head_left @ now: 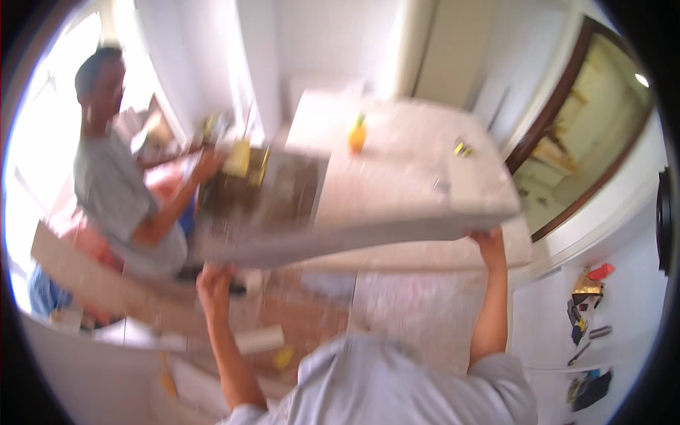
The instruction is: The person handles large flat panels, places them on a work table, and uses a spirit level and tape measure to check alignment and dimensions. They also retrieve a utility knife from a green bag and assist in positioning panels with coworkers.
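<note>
- Long grey board (pixel 397 231): held up between both hands, across the near edge of the pale table (pixel 397 180) in view — too blurred to tell whether touching it.
- Left hand (pixel 214 279): fingers curled round the lower edge, near the left end.
- Right hand (pixel 489 242): fingers bent round the edge, near the right end.
- Done, seemingly: gripped at both ends. Not yet laid down or released — anything further, not shown.

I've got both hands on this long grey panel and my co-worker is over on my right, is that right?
Not quite: the head view shows your co-worker on your left. The rest holds: your left hand and right hand are on the long grey panel.
</note>
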{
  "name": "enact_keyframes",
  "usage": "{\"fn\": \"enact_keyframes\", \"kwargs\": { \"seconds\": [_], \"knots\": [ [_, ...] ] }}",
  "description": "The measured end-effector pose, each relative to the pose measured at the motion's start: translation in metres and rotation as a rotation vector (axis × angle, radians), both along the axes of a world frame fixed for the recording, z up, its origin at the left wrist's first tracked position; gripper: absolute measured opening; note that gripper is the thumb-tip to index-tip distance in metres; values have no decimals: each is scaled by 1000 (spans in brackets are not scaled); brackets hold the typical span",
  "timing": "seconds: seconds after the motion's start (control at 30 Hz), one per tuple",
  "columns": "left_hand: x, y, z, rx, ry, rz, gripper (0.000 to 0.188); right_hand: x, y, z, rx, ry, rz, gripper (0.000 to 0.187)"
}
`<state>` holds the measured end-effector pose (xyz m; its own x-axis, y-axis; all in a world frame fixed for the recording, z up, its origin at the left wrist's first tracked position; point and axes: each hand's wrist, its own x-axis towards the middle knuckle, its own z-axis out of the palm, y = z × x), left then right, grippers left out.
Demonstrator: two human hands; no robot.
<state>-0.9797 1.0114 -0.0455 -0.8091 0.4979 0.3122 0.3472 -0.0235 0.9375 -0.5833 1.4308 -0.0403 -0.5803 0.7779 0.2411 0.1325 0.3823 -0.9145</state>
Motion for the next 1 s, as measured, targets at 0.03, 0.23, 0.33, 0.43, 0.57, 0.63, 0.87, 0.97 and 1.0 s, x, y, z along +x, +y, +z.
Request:
{"fn": "enact_keyframes", "kwargs": {
  "seconds": [0.03, 0.23, 0.33, 0.43, 0.57, 0.63, 0.87, 0.97, 1.0],
  "knots": [
    [-1, 18, 15, 101, 65, -37, 8, 4, 1, 15, 49, 195, 76, 16],
    [-37, 121, 99, 284, 314, -67, 4, 34, -20, 88, 179, 305, -213, 20],
    [-47, 164, 119, 255, 178, -127, 8, 32, -29, 97, 206, 461, -209, 26],
    [-45, 189, 121, 507, -12, -392, 13, 26, -34, 94, 182, 551, -190, 32],
    [-34, 199, 109, 457, -109, -422, 13, 22, -43, 89, 85, 531, -244, 35],
    [-31, 200, 105, 427, -85, -461, 13, 19, -46, 88, 70, 508, -255, 35],
    [-33, 205, 101, 312, 136, -165, 14, -6, -45, 94, 36, 482, -279, 34],
    [-43, 201, 96, 178, 106, -92, 14, -14, -43, 95, -6, 465, -251, 34],
    [-46, 200, 93, 253, 86, -155, 14, -16, -42, 94, 59, 498, -215, 33]
  ]
}}
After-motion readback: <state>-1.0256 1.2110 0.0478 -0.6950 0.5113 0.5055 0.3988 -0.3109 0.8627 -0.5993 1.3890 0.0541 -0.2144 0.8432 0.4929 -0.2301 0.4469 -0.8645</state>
